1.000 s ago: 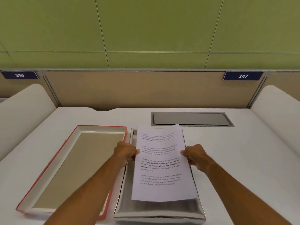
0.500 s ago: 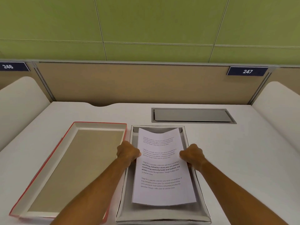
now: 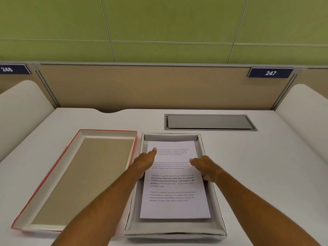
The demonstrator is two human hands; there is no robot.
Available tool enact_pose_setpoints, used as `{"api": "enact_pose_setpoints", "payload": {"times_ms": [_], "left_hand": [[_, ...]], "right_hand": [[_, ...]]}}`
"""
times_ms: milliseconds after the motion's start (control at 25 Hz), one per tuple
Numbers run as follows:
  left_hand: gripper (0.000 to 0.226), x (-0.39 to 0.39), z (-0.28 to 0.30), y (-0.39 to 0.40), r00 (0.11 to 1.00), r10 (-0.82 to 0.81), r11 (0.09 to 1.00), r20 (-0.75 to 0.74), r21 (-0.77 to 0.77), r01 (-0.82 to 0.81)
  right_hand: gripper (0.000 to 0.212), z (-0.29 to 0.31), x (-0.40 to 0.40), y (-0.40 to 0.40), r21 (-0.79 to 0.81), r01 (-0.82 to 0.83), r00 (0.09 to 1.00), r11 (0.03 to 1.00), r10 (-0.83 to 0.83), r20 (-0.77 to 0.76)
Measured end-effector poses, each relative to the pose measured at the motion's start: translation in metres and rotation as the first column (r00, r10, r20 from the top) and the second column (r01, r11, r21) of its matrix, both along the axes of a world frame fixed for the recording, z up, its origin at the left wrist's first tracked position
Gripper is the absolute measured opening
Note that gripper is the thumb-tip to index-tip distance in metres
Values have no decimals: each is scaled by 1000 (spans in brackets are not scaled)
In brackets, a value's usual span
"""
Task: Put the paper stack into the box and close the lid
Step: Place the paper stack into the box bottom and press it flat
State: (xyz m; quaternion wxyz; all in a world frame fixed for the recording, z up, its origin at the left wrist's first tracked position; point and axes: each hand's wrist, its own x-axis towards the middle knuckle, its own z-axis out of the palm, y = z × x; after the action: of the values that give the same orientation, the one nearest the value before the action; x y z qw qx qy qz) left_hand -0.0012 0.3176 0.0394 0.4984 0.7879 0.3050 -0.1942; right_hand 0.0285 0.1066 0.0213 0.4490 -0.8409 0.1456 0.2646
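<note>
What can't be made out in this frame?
- Head view: how many sheets the paper stack holds; only the top page shows.
- Small print at the page's top is blurred.
- The box floor is hidden under the paper.
- The left hand's fingertips and the right hand's palm: contact with the paper is unclear.
- The lid's outer face is turned down.

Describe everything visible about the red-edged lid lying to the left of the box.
The red-edged rectangular cardboard lid lies upside down on the white desk, hollow side up. Its outer walls are red, its inner walls off-white, and its floor is plain tan board. It is shallow, empty and undamaged as far as can be seen. It sits beside the open grey box, angled slightly, with its far right corner nearest the box. The left forearm crosses above its near right corner; neither hand touches it.
</note>
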Motion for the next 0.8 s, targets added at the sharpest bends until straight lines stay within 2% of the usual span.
{"api": "enact_pose_setpoints", "payload": {"times_ms": [120,240,400,520,800], "left_hand": [[71,-8,1,0,999,48,991,-5,-123,-49],[76,-22,2,0,996,88,966,-26,-243,-92],[85,-48,3,-2,991,108,947,-84,-294,-129],[89,-62,5,-2,984,141,947,-110,-275,-166],[97,-66,-1,1,992,63,950,-113,-299,-94]], "right_hand": [[56,9,-9,-10,193,49,990,980,-21,-143],[64,10,-25,-15,243,22,978,970,30,-204],[73,6,-47,-24,231,5,966,973,55,-252],[64,4,-53,-31,190,22,959,981,33,-282],[67,11,-57,-26,165,15,965,986,29,-261]]}}
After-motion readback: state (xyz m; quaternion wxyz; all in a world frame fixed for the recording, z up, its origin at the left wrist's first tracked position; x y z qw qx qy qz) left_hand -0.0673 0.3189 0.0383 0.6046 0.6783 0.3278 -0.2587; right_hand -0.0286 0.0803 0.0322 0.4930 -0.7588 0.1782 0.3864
